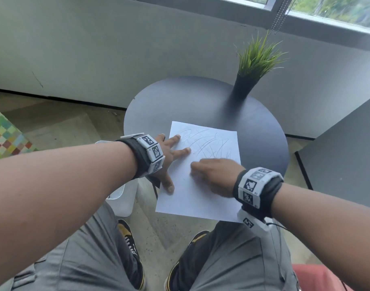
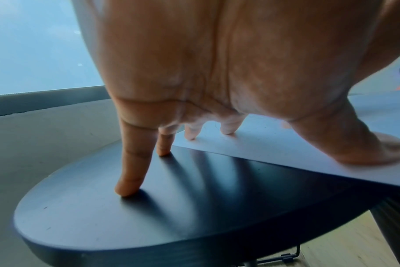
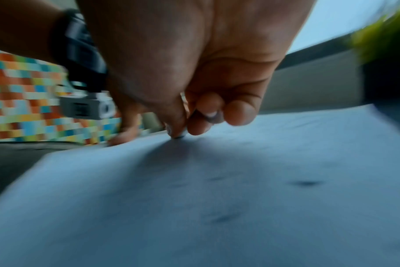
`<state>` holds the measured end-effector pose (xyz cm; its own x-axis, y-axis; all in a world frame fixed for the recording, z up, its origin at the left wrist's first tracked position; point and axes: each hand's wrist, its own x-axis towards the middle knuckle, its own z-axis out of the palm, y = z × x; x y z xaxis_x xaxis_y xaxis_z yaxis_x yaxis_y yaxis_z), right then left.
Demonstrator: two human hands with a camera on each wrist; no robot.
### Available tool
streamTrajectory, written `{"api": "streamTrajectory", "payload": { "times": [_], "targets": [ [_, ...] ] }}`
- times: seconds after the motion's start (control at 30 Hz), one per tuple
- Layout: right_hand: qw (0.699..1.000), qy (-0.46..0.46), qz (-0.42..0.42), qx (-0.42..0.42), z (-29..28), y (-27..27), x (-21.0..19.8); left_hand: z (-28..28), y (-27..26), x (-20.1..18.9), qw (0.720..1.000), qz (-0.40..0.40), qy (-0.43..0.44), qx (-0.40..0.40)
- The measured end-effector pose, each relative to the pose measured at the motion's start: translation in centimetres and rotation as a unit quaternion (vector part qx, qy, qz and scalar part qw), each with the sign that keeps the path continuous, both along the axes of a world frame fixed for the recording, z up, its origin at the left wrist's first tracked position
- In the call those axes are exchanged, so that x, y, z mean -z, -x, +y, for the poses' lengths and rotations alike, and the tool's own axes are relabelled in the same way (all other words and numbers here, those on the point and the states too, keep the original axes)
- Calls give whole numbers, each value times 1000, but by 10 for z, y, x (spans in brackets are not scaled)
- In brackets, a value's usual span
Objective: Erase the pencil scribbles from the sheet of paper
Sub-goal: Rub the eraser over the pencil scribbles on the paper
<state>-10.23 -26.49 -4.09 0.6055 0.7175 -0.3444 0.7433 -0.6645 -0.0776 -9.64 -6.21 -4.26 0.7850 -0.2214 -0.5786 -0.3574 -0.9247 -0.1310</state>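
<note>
A white sheet of paper (image 1: 192, 196) lies on the round dark table (image 1: 261, 131), its near end overhanging the edge. Grey pencil scribbles (image 1: 209, 141) cover its far half. My left hand (image 1: 169, 158) lies spread on the sheet's left edge; the thumb and two fingers press the paper (image 2: 274, 144), and two fingers rest on the table (image 2: 149, 207). My right hand (image 1: 197, 170) is on the middle of the sheet, fingers curled. In the blurred right wrist view its fingertips pinch a small pale eraser (image 3: 178, 135) against the paper (image 3: 217, 198).
A green plant in a black vase (image 1: 246, 85) stands at the table's far right. A white bin (image 1: 125, 198) sits on the floor left of the table, a grey cabinet (image 1: 343, 164) to the right. A colourful checkered surface (image 1: 5, 135) is far left.
</note>
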Motion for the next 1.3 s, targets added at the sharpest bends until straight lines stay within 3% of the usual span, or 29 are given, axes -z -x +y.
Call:
{"api": "streamTrajectory", "payload": {
  "times": [0.13,0.23,0.37,0.53,0.67,0.83,0.97,1.03,1.13,1.3],
  "targets": [
    [995,-1,-46,84,-18,-23,4,-5,-3,-2,1000,13,10,-20],
    [997,7,-45,59,-8,-5,4,-13,2,2,998,0,33,-46],
    [998,12,-18,-57,3,25,5,-17,8,4,998,-6,29,-52],
    [996,-2,-47,70,-16,-16,3,-17,9,1,998,4,28,-56],
    [998,-3,20,-60,3,20,8,-18,10,0,999,5,17,-49],
    [999,-7,-38,31,-13,-18,3,-17,9,1,998,7,25,-50],
    [998,-13,21,-50,11,19,9,-16,8,3,999,4,19,-48],
    [1000,-10,19,-6,14,9,5,-15,7,3,999,2,23,-49],
    [996,-23,-49,70,0,-21,5,-15,7,4,998,2,27,-50],
    [995,-16,63,-71,-7,17,7,-14,6,5,999,5,22,-48]
  ]
}}
